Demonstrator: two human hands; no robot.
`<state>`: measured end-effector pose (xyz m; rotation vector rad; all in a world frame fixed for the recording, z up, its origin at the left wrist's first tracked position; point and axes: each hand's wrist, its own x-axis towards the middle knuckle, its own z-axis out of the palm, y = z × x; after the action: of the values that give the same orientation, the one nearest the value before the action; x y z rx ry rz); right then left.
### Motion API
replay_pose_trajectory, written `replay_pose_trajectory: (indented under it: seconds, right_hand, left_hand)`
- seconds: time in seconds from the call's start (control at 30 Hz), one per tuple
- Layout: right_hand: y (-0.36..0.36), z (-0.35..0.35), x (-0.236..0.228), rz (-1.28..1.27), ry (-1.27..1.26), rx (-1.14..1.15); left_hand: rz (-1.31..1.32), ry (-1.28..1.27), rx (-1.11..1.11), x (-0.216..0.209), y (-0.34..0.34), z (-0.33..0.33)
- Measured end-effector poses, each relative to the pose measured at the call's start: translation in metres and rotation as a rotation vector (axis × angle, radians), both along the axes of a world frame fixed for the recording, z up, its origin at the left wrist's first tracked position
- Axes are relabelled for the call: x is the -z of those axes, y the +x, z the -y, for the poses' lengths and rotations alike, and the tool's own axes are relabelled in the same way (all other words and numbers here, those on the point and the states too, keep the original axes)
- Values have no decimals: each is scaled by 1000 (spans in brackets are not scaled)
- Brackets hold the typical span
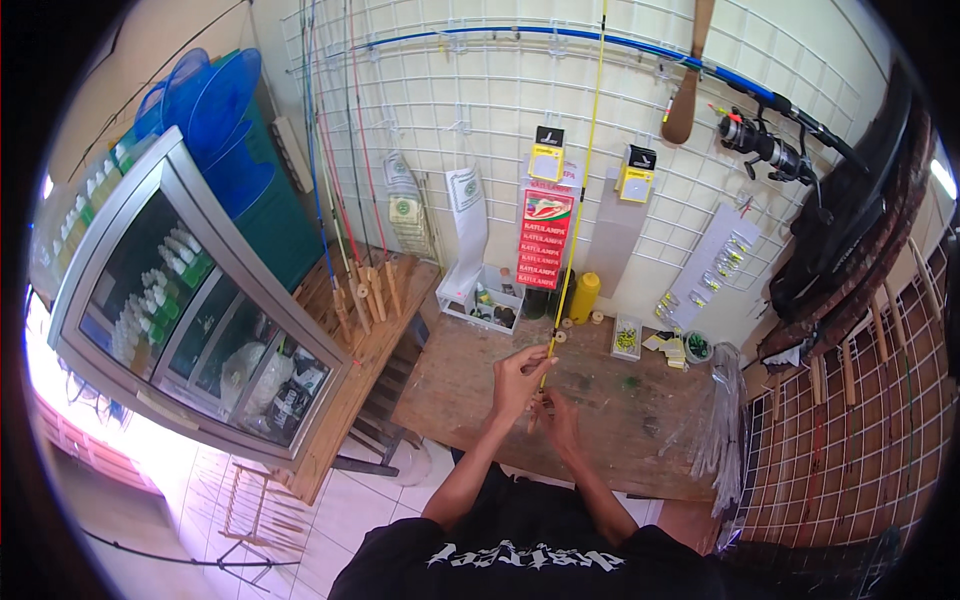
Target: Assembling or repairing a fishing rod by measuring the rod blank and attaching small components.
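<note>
Black-shirted shoulders [520, 560] fill the near edge as a person works a thin yellow fishing rod [578, 200] over a worn wooden counter [460, 420]. At far left, a glass-fronted display case [180, 310] holds rows of small bottles, with blue round nets [215, 110] stacked behind it. Beside the case, several rods stand upright in a wooden rack [365, 290] against the white wire wall grid [480, 90]. The left hand [518, 380] pinches the yellow rod low on its shaft between thumb and fingertips, while the right hand [560, 420], just beneath and near the left, curls around the rod's lower end; its grip is partly hidden, so how tightly it closes cannot be told. The rod rises from the hands almost straight up, crossing the grid. A yellow canister [585, 297] stands at the counter's far edge. At far right, a spinning reel [765, 145] hangs on the grid.
</note>
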<state>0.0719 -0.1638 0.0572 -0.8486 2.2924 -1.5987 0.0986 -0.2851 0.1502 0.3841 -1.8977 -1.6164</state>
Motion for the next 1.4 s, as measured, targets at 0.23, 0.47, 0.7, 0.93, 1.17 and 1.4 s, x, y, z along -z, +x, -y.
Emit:
replay_pose_trajectory:
  seconds: [0.23, 0.47, 0.7, 0.93, 1.17, 1.4]
  right_hand:
    - [13, 27, -22, -24, -35, -63]
    - [9, 70, -40, 37, -126, -210]
    - [13, 125, -82, 13, -222, -291]
    - [22, 192, -108, 7, -275, -401]
    - [33, 262, -121, 6, -295, -405]
    - [37, 319, -119, -16, -305, -395]
  left_hand:
    - [39, -27, -104, -9, 18, 21]
    - [77, -38, -181, -21, 38, 63]
    - [54, -42, -257, -43, 63, 107]
    - [-7, 4, -292, -59, 84, 162]
    - [19, -91, -368, -83, 97, 215]
    - [-26, -47, -474, -92, 92, 260]
